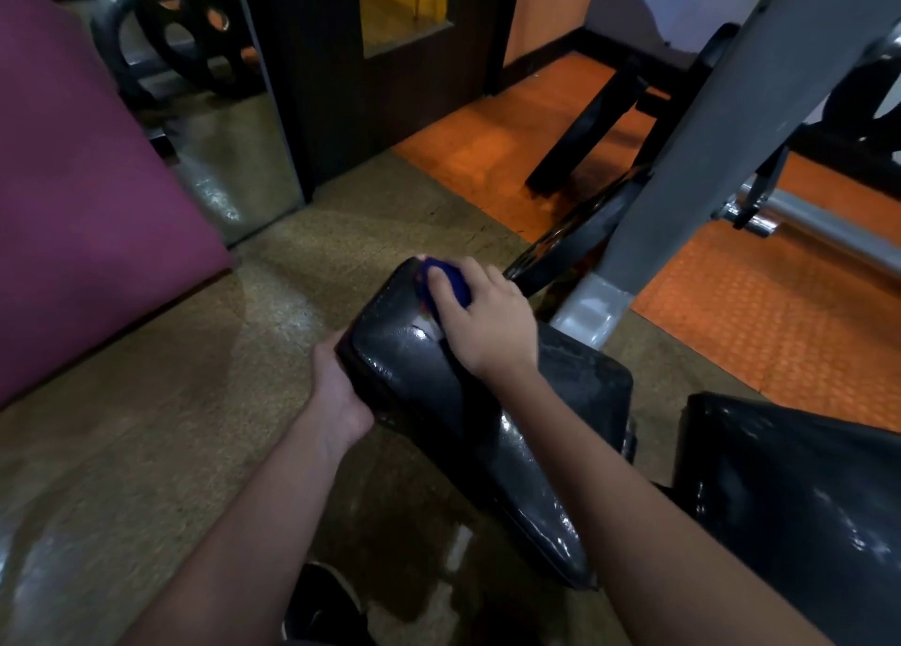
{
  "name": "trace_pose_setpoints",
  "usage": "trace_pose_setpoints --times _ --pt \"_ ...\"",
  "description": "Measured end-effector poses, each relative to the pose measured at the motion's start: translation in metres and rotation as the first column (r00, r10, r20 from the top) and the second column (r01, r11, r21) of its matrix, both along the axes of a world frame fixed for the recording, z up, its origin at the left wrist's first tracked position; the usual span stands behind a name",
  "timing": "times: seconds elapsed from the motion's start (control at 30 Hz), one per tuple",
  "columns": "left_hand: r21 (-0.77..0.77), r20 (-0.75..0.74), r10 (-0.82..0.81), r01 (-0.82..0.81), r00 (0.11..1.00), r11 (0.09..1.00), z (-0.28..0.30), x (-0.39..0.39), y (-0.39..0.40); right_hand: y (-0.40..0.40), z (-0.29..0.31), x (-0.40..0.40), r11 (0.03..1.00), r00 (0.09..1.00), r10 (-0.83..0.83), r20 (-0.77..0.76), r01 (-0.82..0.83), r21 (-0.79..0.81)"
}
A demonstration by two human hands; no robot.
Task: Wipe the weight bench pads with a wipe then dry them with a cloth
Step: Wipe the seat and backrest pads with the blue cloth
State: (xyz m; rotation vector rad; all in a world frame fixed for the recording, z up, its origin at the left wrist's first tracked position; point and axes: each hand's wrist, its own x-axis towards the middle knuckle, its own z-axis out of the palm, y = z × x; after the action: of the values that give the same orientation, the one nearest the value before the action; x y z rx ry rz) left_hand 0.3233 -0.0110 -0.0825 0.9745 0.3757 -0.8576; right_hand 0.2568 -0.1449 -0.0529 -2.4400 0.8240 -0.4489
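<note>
A: Right hand (480,321) first. Fingers?

B: Curled down over a blue cloth (446,282), which is pressed onto the far end of the black bench pad (439,387). Only a bunched blue lump is seen between the fingers; the rest is hidden under the palm.

A: Left hand (339,392)?

B: The pad's near-left edge is gripped by it. The palm is laid against the side, the fingers are tucked under the pad and not seen, so their exact curl cannot be told.

A: Pad material?

B: Glossy black vinyl, a long rounded rectangle, tilted, with wet-looking highlights and scuffed grey patches. A second black pad (790,489) is seen right of it, shiny and creased, cut off at the frame edge.

A: Surroundings, relative to the pad?

B: A grey metal frame post (707,157) is placed behind-right of it, a chrome bar (819,228) further right. Speckled tan floor (146,426) is seen left of it, orange textured matting (760,333) beyond. A maroon panel (83,196) is seen far left, a black weight plate (190,21) behind-left, blurred.

A: Anything unclear?

B: A dark shoe (324,606) below the pad, mostly hidden by the forearms.
</note>
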Motion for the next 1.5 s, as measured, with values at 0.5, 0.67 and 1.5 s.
trace_pose_setpoints --times 0.5,0.67,1.5 --pt "0.025 -0.015 0.035 -0.035 0.999 0.999 0.001 0.001 -0.001 -0.072 -0.055 -0.118 0.741 0.828 -0.537 -0.163 0.555 0.378" --pt "0.041 0.002 0.047 -0.047 0.999 0.998 0.004 -0.002 -0.002 -0.018 -0.029 -0.053 0.790 0.785 -0.564 -0.259 0.604 0.111" --pt "0.071 0.002 0.005 -0.005 1.000 0.997 0.011 -0.003 0.002 0.055 -0.083 -0.195 0.906 0.988 0.130 -0.083 -0.152 -0.395"
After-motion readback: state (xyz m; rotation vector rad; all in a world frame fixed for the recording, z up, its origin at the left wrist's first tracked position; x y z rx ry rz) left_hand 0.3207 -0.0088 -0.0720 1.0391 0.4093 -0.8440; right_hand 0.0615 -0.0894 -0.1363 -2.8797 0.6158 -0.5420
